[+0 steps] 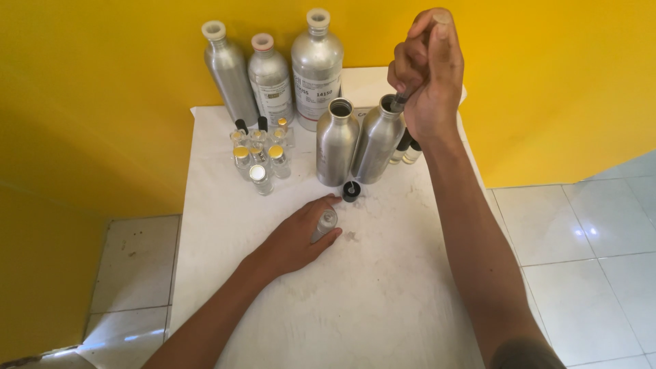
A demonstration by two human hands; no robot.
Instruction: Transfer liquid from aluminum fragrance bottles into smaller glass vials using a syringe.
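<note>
The left hand [297, 239] lies on the white table [383, 301], close to the middle. Its fingers are wrapped around a small glass vial [325, 224]. The vial stands on the table with its open top tipped toward 12 o'clock.

At about 1 o'clock from the vial, just beside the fingertips, lies a little black cap [351, 191]. It is flat on the table.

Behind the cap stand two open silver bottles side by side. The left silver bottle [336, 143] has nothing over it. The right silver bottle [377, 140] leans a bit, and the two bottles touch.

The right hand [427, 72] is up above the right silver bottle, at 1 o'clock from the vial. It is closed tight in a fist around a thin dark dropper [398, 102]. The tip of the dropper goes down into the mouth of that bottle.

Two small dark-capped vials [408, 149] peek out behind the right wrist.

At 11 o'clock from the vial sits a bunch of tiny vials [263, 154] with gold and silver tops. Farther back, at 12 o'clock, three tall capped silver bottles [271, 75] stand by the yellow wall [102, 82].
</note>
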